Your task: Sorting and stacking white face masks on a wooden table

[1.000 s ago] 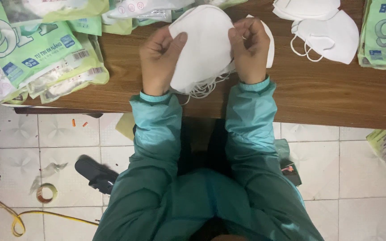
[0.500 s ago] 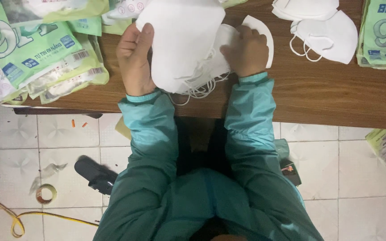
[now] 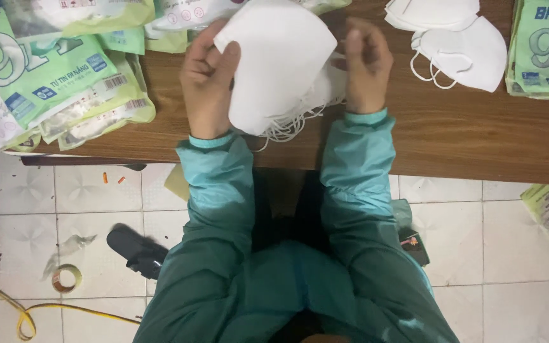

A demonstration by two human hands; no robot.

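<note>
Gripping soft white folded masks (image 3: 274, 70), left hand (image 3: 206, 82).

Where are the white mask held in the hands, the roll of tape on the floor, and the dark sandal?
white mask (image 3: 277, 63), head view, middle of its flat face.
roll of tape (image 3: 67, 278), head view, on its ring.
dark sandal (image 3: 136, 249), head view, middle of its upper.

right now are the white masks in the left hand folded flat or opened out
Folded flat: the white masks form a flat stack with ear loops dangling below, pinched by the left hand. The right hand hovers beside them.
</note>
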